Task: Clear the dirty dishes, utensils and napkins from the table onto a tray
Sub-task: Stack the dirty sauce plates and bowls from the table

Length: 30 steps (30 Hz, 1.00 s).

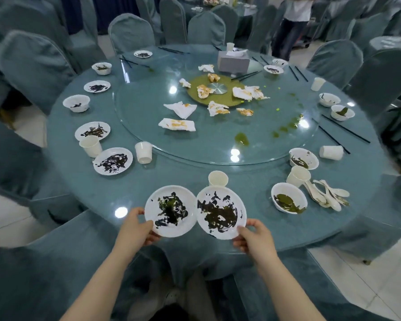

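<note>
left plate (171, 210) and right plate (220, 213): smeared dark, rims touching, at counter (130, 181) near edge | left hand (134, 228): fingers pinch left plate's rim | right hand (256, 236): fingers pinch right plate's rim | paper cup (218, 178) just behind | stained napkins (177, 124) on glass turntable (264, 144)

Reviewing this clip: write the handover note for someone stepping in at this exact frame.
Left hand grips the left dirty plate; right hand grips the right dirty plate, both at the table's near edge.
Done: nothing visibly cleared; no tray in view.
Left: the other plates, bowls, cups, the spoon pile, chopsticks, and the soiled napkins on the glass turntable.
</note>
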{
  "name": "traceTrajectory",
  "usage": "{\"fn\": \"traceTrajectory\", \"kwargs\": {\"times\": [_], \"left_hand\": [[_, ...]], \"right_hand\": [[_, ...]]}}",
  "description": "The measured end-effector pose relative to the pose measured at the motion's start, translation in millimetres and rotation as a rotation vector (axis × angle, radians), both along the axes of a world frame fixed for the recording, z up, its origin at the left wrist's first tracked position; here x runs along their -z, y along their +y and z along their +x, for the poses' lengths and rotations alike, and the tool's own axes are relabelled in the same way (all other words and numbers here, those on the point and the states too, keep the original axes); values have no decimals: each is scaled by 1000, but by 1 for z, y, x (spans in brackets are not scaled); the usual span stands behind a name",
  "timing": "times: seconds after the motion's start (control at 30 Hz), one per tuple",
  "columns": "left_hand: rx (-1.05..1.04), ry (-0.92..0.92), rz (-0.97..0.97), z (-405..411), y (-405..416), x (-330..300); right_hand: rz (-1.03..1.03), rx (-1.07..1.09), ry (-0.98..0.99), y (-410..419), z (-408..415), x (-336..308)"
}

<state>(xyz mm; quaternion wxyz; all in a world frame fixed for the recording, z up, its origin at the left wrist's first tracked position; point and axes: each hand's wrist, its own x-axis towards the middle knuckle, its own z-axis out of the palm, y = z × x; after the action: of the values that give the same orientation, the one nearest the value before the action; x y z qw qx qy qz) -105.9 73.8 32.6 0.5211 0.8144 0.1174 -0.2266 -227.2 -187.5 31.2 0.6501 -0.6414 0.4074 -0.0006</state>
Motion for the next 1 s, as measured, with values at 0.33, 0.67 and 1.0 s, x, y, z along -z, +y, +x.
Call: {"fn": "traceTrajectory", "kwargs": {"times": [0.33,0.67,1.0], "left_hand": [[-28,-113,-83,-54,52,-21],[-78,-133,-157,-14,122,-58],[-138,-203,-111,43,208,-60]], "right_hand": [[-55,-359,-86,73,23,-27],[-121,-581,-206,167,90,-45],[-77,-568,-237,257,168,-38]]}}
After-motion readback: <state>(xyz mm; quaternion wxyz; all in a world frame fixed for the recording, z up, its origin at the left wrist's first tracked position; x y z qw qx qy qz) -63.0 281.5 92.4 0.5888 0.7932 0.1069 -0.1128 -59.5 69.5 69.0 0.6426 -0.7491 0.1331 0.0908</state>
